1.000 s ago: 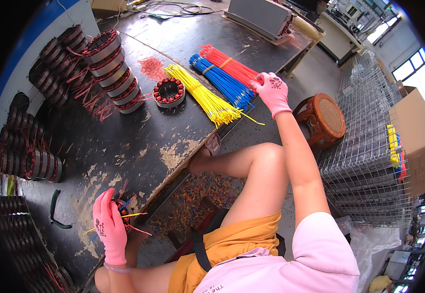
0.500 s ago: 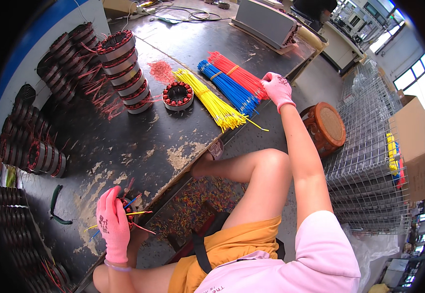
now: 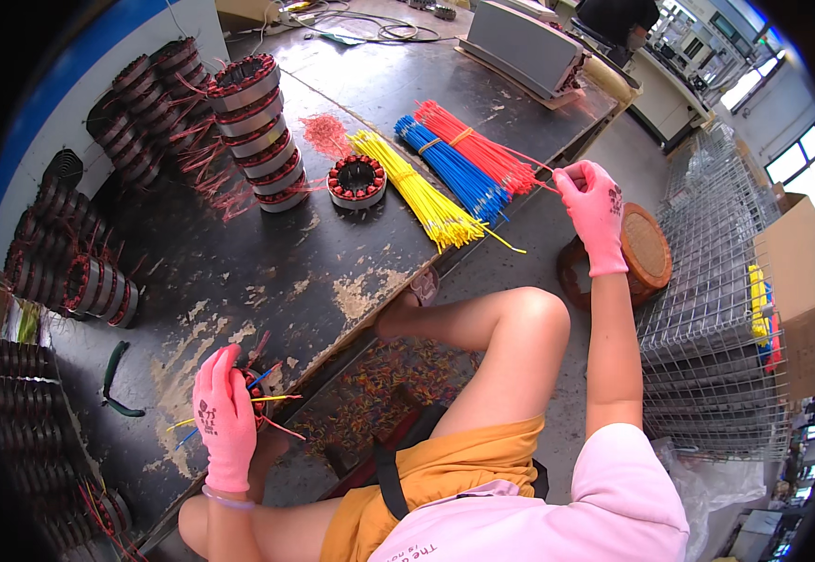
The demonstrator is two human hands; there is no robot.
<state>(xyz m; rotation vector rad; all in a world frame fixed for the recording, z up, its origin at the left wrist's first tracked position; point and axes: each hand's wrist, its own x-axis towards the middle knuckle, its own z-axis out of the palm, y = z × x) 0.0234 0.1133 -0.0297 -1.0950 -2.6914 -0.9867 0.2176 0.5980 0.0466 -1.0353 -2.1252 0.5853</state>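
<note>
My left hand, in a pink glove, is closed around a motor stator at the near table edge. Blue, yellow and red wires stick out of that stator, most of which my palm hides. My right hand, also gloved in pink, pinches one red wire by its end, beyond the table edge. The wire's other part still lies along the red wire bundle. Beside it rest a banded blue wire bundle and a yellow wire bundle.
A single stator sits left of the yellow bundle, by a stator stack. More stators crowd the left side. A dark green curved tool lies near them. Right of the table stand a brown stool and a wire-mesh cage.
My right hand has moved right and slightly down, away from the red bundle, drawing a red wire partly out. The left hand keeps hold of the stator; the whole view has shifted slightly.
</note>
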